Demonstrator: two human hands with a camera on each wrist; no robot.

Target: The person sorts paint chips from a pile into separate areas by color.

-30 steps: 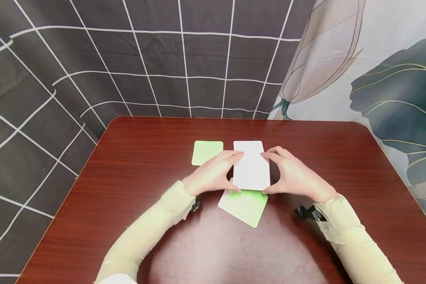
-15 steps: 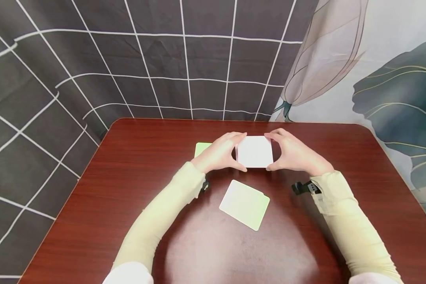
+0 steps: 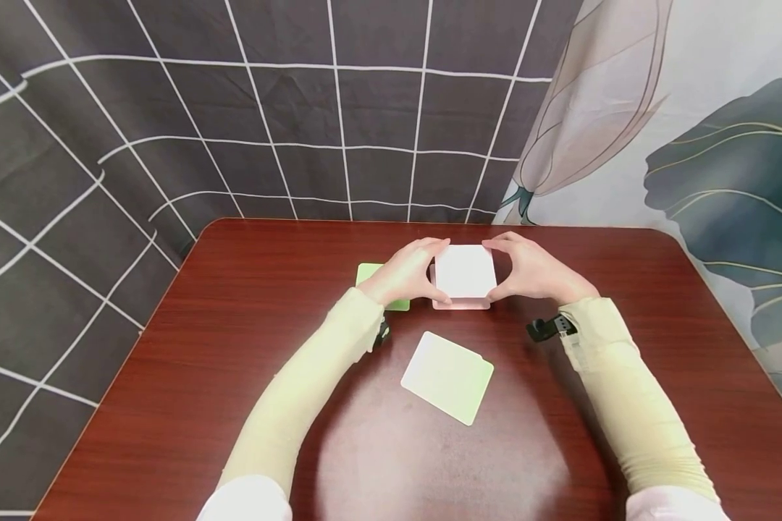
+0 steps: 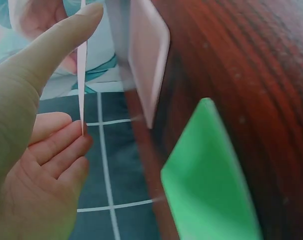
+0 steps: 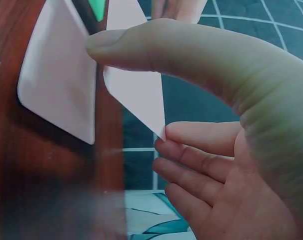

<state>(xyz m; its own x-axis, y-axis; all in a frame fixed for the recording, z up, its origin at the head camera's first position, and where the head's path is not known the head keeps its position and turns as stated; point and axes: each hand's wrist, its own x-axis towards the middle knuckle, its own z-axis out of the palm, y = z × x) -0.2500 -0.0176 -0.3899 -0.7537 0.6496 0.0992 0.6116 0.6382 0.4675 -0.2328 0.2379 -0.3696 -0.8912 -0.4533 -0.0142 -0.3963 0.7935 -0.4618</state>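
Observation:
A thin pale pink square card (image 3: pixel 465 271) is held by both hands near the far side of the table. My left hand (image 3: pixel 407 273) pinches its left side, thumb on the near corner and fingertips on the far one. On the right side my right hand (image 3: pixel 534 273) grips it the same way. Beneath the held card lies a second pink card (image 3: pixel 461 304), mostly hidden in the head view; the right wrist view shows a gap between the held card (image 5: pixel 134 85) and the lower one (image 5: pixel 61 70). A green card (image 4: pixel 206 175) lies beside it, partly behind my left hand.
Nearer to me, a pale card (image 3: pixel 439 373) lies tilted on the table, with a green edge (image 3: pixel 484 383) showing from under it on the right. The reddish-brown table (image 3: pixel 247 304) backs onto a dark gridded curtain (image 3: pixel 287 108) and a leaf-patterned one (image 3: pixel 723 174).
Both hands have carried the pink card away from me, off the front cards and over the far pink card. In the last half second it has shifted slightly farther back and left.

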